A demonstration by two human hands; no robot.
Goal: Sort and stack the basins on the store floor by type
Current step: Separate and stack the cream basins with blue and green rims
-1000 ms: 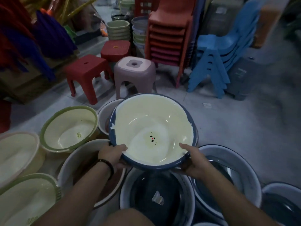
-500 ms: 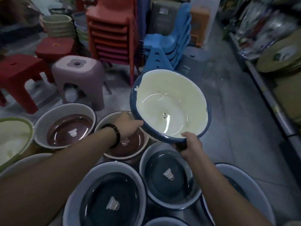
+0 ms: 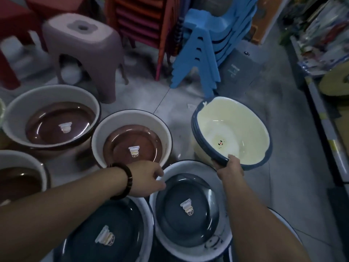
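Cream basin (image 3: 234,133) now lowered rightward, left hand (image 3: 145,178) released.

Glossy plastic cream basin (image 3: 234,133)

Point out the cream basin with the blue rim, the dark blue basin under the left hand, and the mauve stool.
cream basin (image 3: 234,129): head view, inner wall.
dark blue basin (image 3: 187,208): head view, inner bottom near sticker.
mauve stool (image 3: 81,35): head view, seat top.

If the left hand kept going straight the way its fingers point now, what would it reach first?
The left hand points rightward, its fingertips already at the near-left rim of the white basin with the dark blue bottom. That rim comes first; whether they touch it yet is unclear. The right hand holds the cream basin farther right.
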